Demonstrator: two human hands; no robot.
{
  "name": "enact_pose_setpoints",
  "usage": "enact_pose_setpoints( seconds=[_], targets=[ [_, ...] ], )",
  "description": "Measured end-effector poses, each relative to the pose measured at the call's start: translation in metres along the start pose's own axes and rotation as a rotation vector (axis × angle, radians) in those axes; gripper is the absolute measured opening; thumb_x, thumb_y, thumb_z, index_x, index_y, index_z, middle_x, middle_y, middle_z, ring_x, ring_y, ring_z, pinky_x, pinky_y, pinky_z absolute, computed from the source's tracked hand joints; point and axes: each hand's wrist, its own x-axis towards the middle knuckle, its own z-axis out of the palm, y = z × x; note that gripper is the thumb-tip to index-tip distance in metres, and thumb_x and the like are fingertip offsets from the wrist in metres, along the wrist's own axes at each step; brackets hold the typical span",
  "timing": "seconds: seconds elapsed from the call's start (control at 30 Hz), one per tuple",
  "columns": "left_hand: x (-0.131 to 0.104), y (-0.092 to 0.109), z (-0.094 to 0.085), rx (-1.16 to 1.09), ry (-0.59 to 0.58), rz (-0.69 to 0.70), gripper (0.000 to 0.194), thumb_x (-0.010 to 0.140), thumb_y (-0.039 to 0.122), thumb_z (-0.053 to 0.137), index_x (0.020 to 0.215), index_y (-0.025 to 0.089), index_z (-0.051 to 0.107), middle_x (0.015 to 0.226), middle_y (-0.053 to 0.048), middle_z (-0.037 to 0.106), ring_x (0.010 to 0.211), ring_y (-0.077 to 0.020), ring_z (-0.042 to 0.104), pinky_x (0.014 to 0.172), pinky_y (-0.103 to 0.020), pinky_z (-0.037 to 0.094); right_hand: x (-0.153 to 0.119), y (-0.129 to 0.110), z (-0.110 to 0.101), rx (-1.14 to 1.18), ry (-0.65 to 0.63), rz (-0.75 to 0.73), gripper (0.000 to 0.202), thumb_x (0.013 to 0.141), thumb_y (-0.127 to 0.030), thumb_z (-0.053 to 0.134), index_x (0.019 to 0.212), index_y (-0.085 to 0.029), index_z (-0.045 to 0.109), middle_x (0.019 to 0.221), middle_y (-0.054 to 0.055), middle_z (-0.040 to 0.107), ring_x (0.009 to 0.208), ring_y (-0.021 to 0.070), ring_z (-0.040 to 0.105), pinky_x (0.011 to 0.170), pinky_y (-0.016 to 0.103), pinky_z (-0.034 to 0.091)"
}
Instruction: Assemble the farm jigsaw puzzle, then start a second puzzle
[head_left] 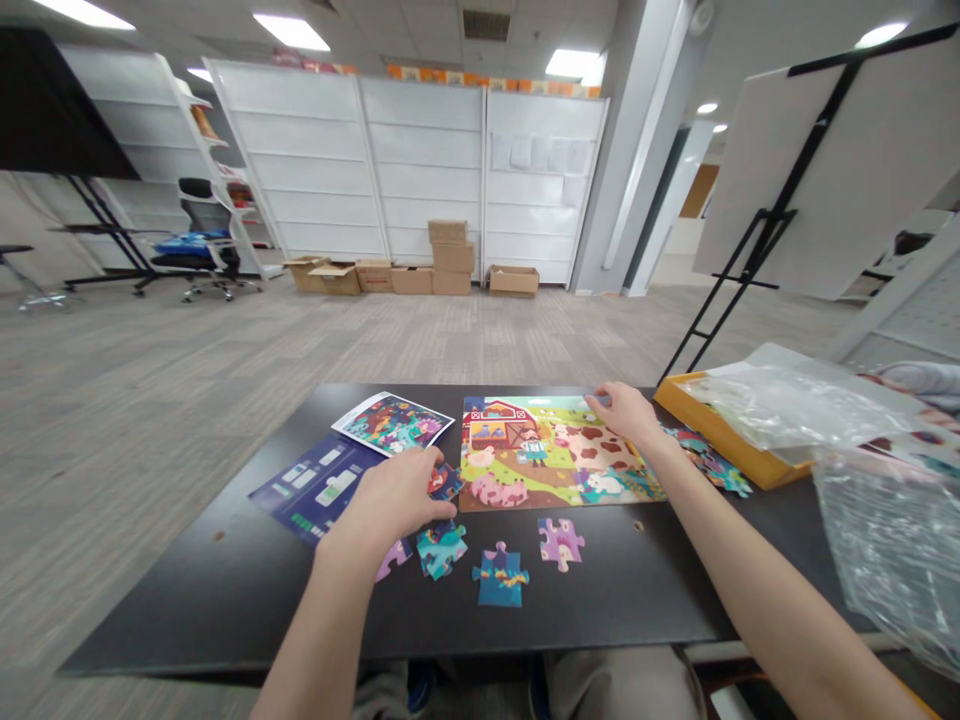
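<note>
My left hand [395, 490] is over the left part of the table, its thumb and forefinger around a dark puzzle piece [448, 483] with red and blue on it. A teal piece [441, 549] and a purple piece [394, 558] lie just below that hand. My right hand [624, 410] has thumb and fingers closed at the far edge of a farm puzzle picture [536, 450], which shows a barn, a cow and a pig. Nearer the table's front lie a blue piece [500, 578] and a pink-purple piece [560, 542]. My palms hide part of what they touch.
A colourful printed sheet [394, 422] overlaps a dark blue leaflet [311, 487] on the left. More pieces [712, 462] are heaped beside a yellow box [739, 430], which holds clear plastic wrapping [795, 405]. The black table [300, 620] ends close before my legs.
</note>
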Motion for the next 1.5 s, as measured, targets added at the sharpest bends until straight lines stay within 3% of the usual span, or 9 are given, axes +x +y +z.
enact_pose_setpoints(
  seconds=[0.27,0.47,0.6,0.73,0.83,1.0,1.17,1.37,1.5],
  targets=[
    [0.015,-0.014,0.016,-0.069,-0.008,0.122,0.060,0.072,0.033,0.073,0.128,0.016,0.062,0.132,-0.014,0.065,0.119,-0.0277,0.064,0.102,-0.034,0.047,-0.001,0.000,0.001,0.010,0.036,-0.004,0.029,0.094,-0.043,0.055,0.099,-0.022,0.074,0.103,0.008,0.074,0.088,0.0225,0.067,0.069,0.030,0.044],
    [0.010,-0.022,-0.001,-0.162,0.102,0.144,0.054,0.078,0.039,0.066,0.126,0.015,0.062,0.126,-0.012,0.069,0.113,-0.0276,0.065,0.098,-0.035,0.050,0.000,0.000,0.000,0.028,0.051,-0.014,0.029,0.094,-0.043,0.054,0.098,-0.022,0.074,0.103,0.008,0.074,0.089,0.0226,0.067,0.070,0.030,0.045],
    [0.009,-0.029,-0.011,-0.088,0.206,0.048,0.053,0.083,0.040,0.060,0.130,0.014,0.059,0.130,-0.015,0.067,0.119,-0.0293,0.062,0.103,-0.037,0.047,0.000,-0.001,0.000,0.021,0.045,-0.016,0.030,0.094,-0.042,0.054,0.100,-0.022,0.074,0.104,0.009,0.074,0.090,0.0230,0.067,0.071,0.030,0.046],
    [0.006,-0.031,-0.011,-0.005,0.069,-0.023,0.055,0.081,0.037,0.062,0.131,0.014,0.058,0.133,-0.017,0.066,0.122,-0.0313,0.062,0.102,-0.037,0.048,-0.001,-0.002,0.000,0.020,0.041,-0.031,0.029,0.094,-0.041,0.053,0.099,-0.022,0.074,0.104,0.009,0.074,0.090,0.0226,0.066,0.071,0.030,0.045],
    [-0.001,-0.029,-0.010,-0.026,-0.057,-0.046,0.067,0.074,0.036,0.070,0.137,0.018,0.055,0.136,-0.015,0.065,0.122,-0.0308,0.063,0.100,-0.035,0.049,-0.002,-0.003,-0.001,0.020,0.042,-0.032,0.029,0.095,-0.041,0.052,0.099,-0.021,0.074,0.105,0.009,0.074,0.089,0.0219,0.067,0.071,0.029,0.045],
    [-0.011,-0.022,-0.015,-0.011,-0.202,-0.071,0.064,0.063,0.035,0.077,0.125,0.023,0.064,0.118,-0.009,0.072,0.105,-0.0302,0.069,0.085,-0.035,0.052,-0.002,-0.003,-0.002,0.013,0.047,-0.034,0.028,0.095,-0.040,0.053,0.098,-0.021,0.074,0.105,0.008,0.074,0.089,0.0217,0.067,0.070,0.029,0.044],
    [-0.012,-0.017,-0.017,0.038,-0.252,-0.126,0.066,0.059,0.036,0.078,0.122,0.026,0.065,0.120,-0.008,0.071,0.105,-0.0311,0.069,0.079,-0.036,0.052,-0.002,-0.004,-0.002,-0.002,0.032,-0.036,0.028,0.095,-0.040,0.053,0.097,-0.021,0.074,0.104,0.009,0.074,0.089,0.0219,0.066,0.070,0.029,0.044],
    [-0.012,-0.016,-0.017,0.007,-0.230,-0.138,0.066,0.056,0.037,0.080,0.119,0.025,0.065,0.117,-0.007,0.073,0.101,-0.0295,0.070,0.077,-0.033,0.051,-0.004,-0.008,-0.004,-0.004,0.026,-0.047,0.027,0.095,-0.038,0.053,0.095,-0.022,0.074,0.101,0.008,0.075,0.090,0.0225,0.067,0.069,0.029,0.043],
    [-0.015,-0.002,-0.014,0.015,-0.223,-0.104,0.059,0.055,0.042,0.082,0.108,0.025,0.066,0.107,-0.005,0.075,0.096,-0.0300,0.071,0.070,-0.032,0.047,-0.005,-0.009,-0.004,0.001,0.028,-0.062,0.026,0.095,-0.038,0.052,0.095,-0.022,0.073,0.098,0.008,0.075,0.091,0.0226,0.067,0.070,0.028,0.044]
  ],
)
